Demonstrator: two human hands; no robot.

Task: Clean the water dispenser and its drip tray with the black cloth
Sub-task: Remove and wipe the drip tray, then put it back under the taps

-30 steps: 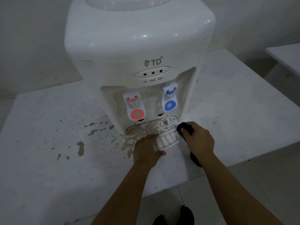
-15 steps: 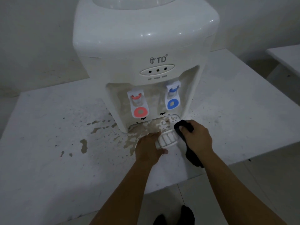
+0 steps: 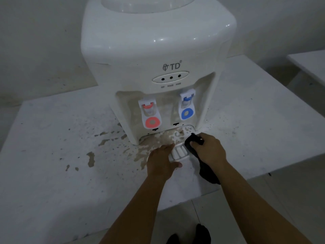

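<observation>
While the white water dispenser (image 3: 158,67) stands upright on the stained white bench (image 3: 52,173), both hands work at its foot in the head view. Its drip tray (image 3: 178,153), a small white slotted piece, sits just in front of the base, between the two hands. On that tray's left side rests the left hand (image 3: 161,162), its grip curled about the near-left edge with the thumb tip showing under the rim. To the tray's right, the right hand (image 3: 209,150) has its grip pressed together on the black cloth (image 3: 207,169), bunched at the fingertips and trailing down under the wrist onto the bench. Whether the cloth touches the tray's right edge is hard to tell in the dim light. Brown splashes (image 3: 105,140) mark the bench left of the base. Above the tray hang a red tap (image 3: 149,115) and a blue tap (image 3: 187,107).
</observation>
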